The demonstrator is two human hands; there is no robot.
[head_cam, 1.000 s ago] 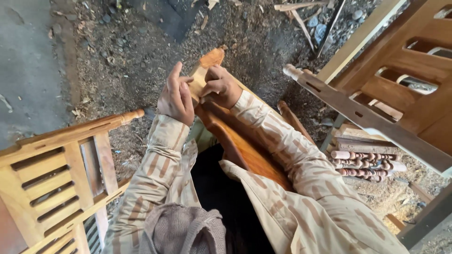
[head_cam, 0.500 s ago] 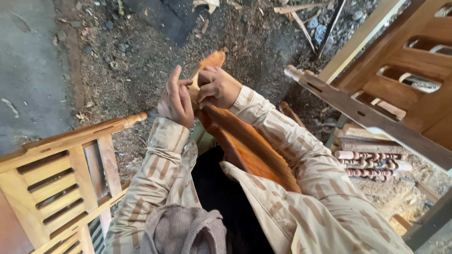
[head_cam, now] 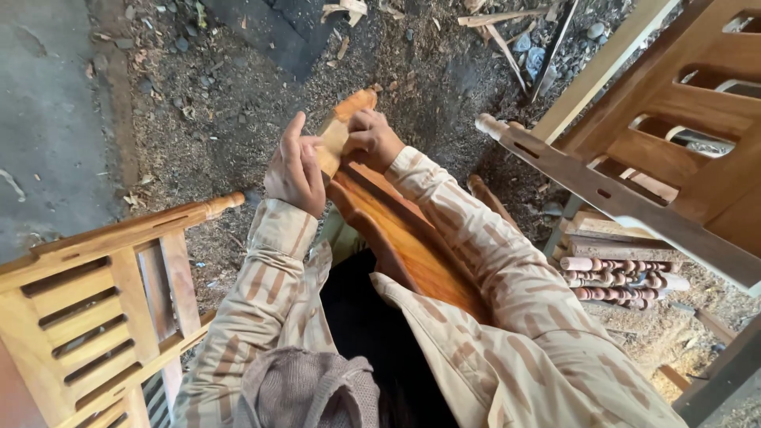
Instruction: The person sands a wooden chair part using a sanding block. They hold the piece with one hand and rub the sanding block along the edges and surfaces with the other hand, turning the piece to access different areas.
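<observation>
Compared with a second ago, my right hand [head_cam: 371, 141] is sitting a bit further up the curved wooden piece [head_cam: 396, 230], fingers curled over its far end. I'm bracing it across my lap with my left hand [head_cam: 295, 170], half-open against the near edge, so it's not wobbling. It's looking glossy orange-brown, with 1 paler bare patch near the tip.

Lower end of the reddish wooden piece [head_cam: 400, 238] hidden behind sleeves, slatted chair frame [head_cam: 87, 301] cut by left edge
</observation>
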